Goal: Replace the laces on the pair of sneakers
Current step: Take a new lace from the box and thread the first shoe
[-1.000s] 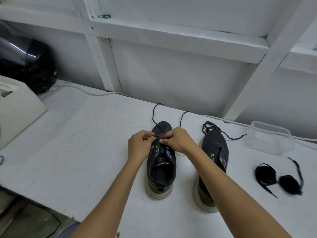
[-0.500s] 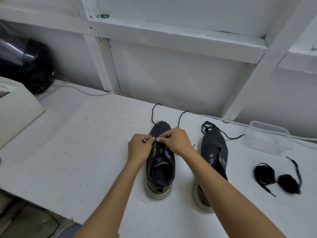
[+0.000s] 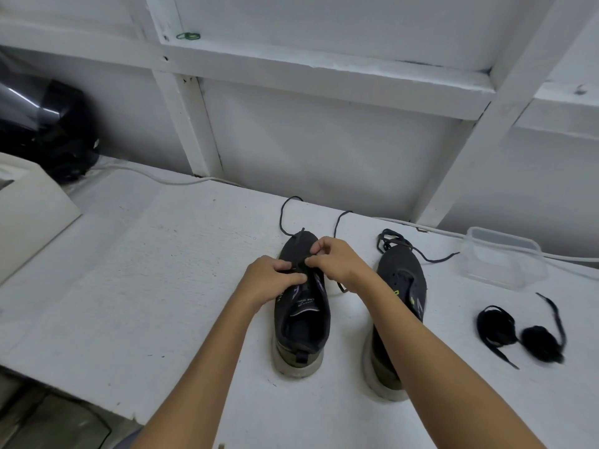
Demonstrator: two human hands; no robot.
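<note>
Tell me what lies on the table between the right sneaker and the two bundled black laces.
Head view: nothing lies between the right sneaker and the bundled black laces; only bare white table shows there.

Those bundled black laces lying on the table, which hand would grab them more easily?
The right hand, probably. The bundled laces lie on the table at the far right, past the right sneaker. The left hand would have to cross over both sneakers. Both hands are pinching the lace on the left sneaker.
</note>
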